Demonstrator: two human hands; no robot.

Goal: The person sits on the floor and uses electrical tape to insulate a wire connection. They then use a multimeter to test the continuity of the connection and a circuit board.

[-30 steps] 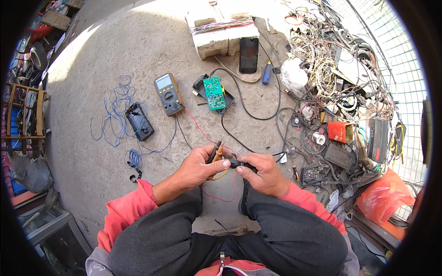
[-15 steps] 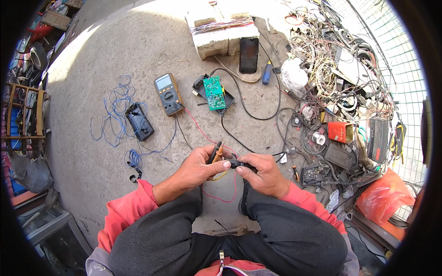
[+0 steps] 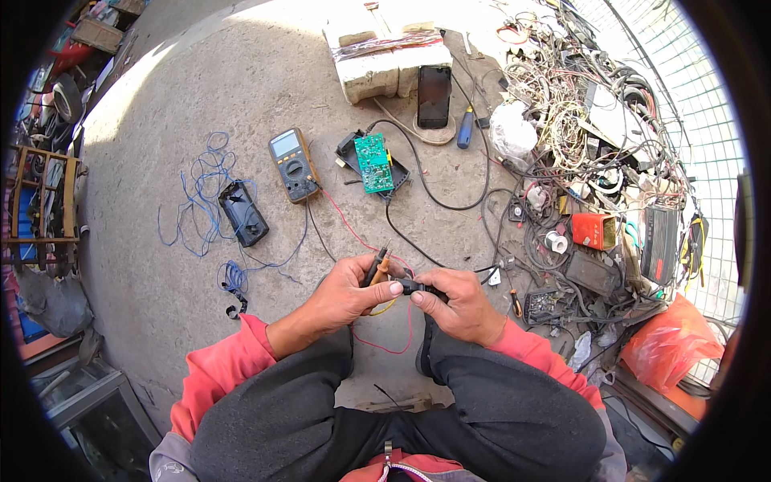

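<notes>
My left hand [image 3: 344, 291] is closed around a pair of multimeter test probes [image 3: 376, 270], one black and one orange-brown, their tips pointing up and away. Its thumb also presses the end of a black cable plug [image 3: 411, 286]. My right hand [image 3: 466, 305] grips that plug from the other side, thumb on top. Red and yellow leads loop below the hands. Beyond them lies a multimeter [image 3: 295, 166] in an orange-edged case, its red and black leads running toward me. To its right a green circuit board [image 3: 373, 163] rests on an opened black casing [image 3: 399, 172].
At left are a black plastic shell [image 3: 243, 215] and tangled blue wire [image 3: 197, 205]. A phone [image 3: 434, 96] leans against a pale block [image 3: 377, 72]; a blue-handled screwdriver [image 3: 466, 128] lies beside it. A heap of cables and scrap [image 3: 578, 120] fills the right, with a red plastic bag [image 3: 671, 344].
</notes>
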